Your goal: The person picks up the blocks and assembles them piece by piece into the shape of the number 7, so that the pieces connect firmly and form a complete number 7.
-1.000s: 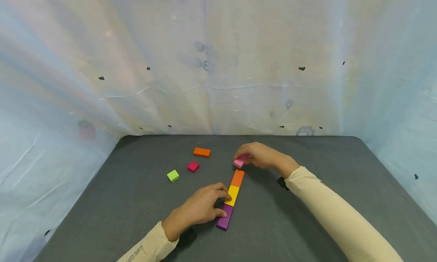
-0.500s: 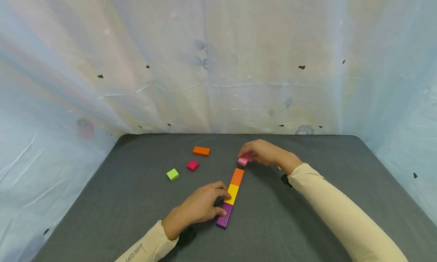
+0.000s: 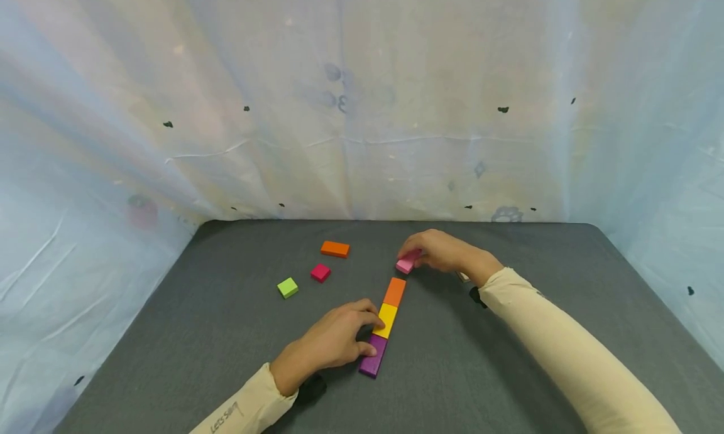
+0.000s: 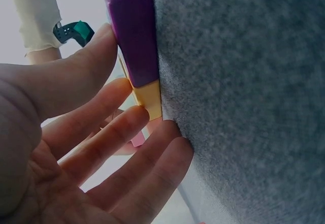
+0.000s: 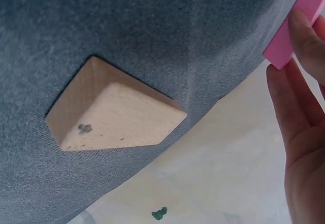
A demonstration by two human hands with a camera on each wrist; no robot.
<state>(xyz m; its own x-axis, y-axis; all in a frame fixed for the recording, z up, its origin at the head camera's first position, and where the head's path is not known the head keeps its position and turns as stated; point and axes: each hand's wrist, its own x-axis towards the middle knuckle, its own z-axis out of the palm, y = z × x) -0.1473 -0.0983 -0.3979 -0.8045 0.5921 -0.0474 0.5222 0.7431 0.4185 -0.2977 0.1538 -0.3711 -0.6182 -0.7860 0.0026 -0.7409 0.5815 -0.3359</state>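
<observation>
Pink block (image 3: 405,265) partly behind right fingers (image 3: 410,243)

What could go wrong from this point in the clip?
The pink block, held by the right hand, might bump the row's orange block askew, since the left hand is only at the yellow block and purple block. Moving back, the right hand might also knock the wooden block near its wrist.
</observation>
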